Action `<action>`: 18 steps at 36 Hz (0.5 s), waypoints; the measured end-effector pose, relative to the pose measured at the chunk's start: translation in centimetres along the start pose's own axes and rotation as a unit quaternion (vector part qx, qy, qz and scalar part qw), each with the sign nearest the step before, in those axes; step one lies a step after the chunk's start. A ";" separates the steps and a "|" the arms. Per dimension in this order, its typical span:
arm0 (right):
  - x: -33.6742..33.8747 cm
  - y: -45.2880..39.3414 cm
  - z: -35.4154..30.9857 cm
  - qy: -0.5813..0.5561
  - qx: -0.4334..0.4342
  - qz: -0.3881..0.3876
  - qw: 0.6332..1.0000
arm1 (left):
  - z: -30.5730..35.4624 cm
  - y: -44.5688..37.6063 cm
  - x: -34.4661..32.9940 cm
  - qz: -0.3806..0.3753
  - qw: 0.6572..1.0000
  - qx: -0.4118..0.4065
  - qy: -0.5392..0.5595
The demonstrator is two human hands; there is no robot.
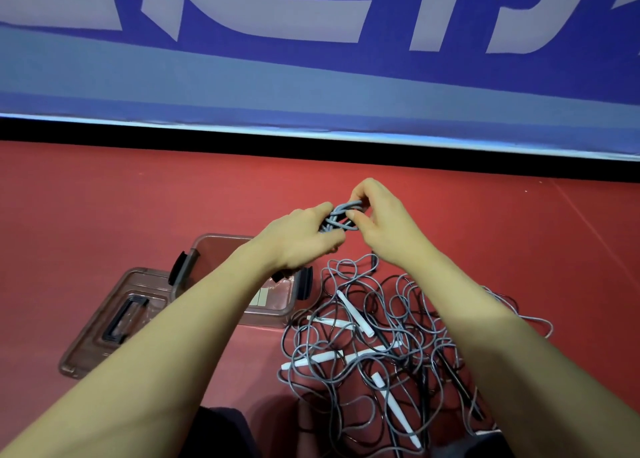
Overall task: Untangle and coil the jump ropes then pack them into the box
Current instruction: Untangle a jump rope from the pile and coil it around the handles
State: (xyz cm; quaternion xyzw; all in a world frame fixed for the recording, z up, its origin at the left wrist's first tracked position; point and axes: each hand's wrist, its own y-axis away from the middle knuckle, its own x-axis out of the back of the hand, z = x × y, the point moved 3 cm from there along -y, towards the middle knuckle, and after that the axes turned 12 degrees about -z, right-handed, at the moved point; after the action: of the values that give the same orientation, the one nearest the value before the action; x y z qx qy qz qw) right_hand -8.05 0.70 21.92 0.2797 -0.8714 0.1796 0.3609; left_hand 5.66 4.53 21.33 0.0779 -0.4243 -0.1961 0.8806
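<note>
Both hands are raised over the red floor and hold a small coiled bundle of grey rope (341,216) between them. My left hand (304,237) grips its lower left side. My right hand (384,215) pinches the top loops from the right. Below them lies a tangled heap of grey and black jump ropes (391,339) with several white handles (356,315) sticking out. The clear plastic box (273,313) stands open to the left of the heap, partly hidden by my left forearm.
The box lid (114,319), with a dark handle, lies flat on the floor left of the box. A blue banner wall (311,76) with a black base strip runs across the far side. My dark-clothed knees show at the bottom edge.
</note>
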 end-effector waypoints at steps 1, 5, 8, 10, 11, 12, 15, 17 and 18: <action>0.1 0.0 0.0 -0.009 -0.002 0.001 1.000 | -0.1 0.0 -0.1 0.001 1.000 -0.006 0.022; 0.4 -0.1 -0.3 -0.087 -0.017 0.016 0.996 | -0.7 -0.4 -0.1 0.021 0.998 -0.017 0.059; 0.5 -0.1 -0.5 -0.116 -0.018 0.022 0.993 | -0.8 -0.4 0.1 0.019 0.997 -0.024 0.066; 0.5 -0.1 -0.4 -0.118 -0.019 0.020 0.993 | -0.7 -0.2 0.1 0.020 0.996 -0.031 0.081; 0.5 -0.1 -0.4 -0.113 -0.020 0.020 0.993 | -0.7 -0.1 0.1 0.024 0.996 -0.030 0.083; 0.5 -0.1 -0.4 -0.106 -0.021 0.024 0.994 | -0.7 -0.1 0.0 0.029 0.996 -0.026 0.077; 0.2 -0.2 -0.6 -0.079 -0.016 0.042 0.996 | -0.8 -0.4 0.0 0.047 0.998 -0.010 0.047; 0.1 -0.2 -0.6 -0.049 -0.018 0.054 0.997 | -0.8 -0.4 0.1 0.056 0.997 -0.005 0.052; 0.1 -0.2 -0.5 -0.035 -0.020 0.060 0.997 | -0.7 -0.5 0.1 0.059 0.997 -0.003 0.056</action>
State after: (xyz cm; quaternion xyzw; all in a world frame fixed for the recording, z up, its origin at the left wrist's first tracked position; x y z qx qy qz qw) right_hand -7.71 0.77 22.39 0.2258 -0.9021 0.1734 0.3242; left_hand 6.14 4.04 20.83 0.0611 -0.3776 -0.1404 0.9132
